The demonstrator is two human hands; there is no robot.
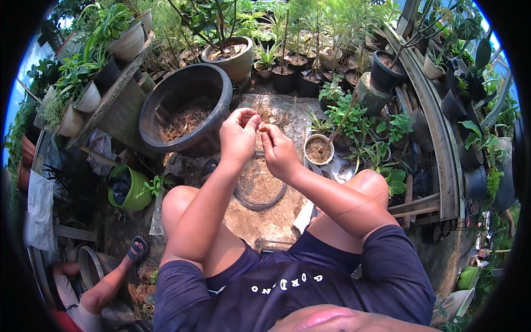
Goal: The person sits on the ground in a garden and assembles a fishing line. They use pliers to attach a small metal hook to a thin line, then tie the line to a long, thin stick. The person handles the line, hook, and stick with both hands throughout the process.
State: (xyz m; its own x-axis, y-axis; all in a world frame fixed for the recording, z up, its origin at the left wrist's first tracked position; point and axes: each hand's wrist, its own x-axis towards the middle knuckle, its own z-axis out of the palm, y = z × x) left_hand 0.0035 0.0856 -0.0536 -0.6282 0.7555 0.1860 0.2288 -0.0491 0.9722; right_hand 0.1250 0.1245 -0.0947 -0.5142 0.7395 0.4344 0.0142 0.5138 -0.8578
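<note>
My left hand (239,137) and my right hand (280,153) are raised close together in front of me, above the ground between my knees. Thumb and fingers are pinched on both, the fingertips nearly meeting. Whatever they hold is too thin or small to make out. Below them, a coil of thin dark wire (260,206) lies on the dusty ground, partly hidden by my right hand and wrist. A fine dark line crosses by my right forearm; its source cannot be told.
A large black pot (187,143) with dry soil tilts at the left. A small cream pot (319,161) with a stem stands right of my hands. A green container (135,191) lies left. Potted plants line the back and side ledges. Another person's leg (108,285) shows lower left.
</note>
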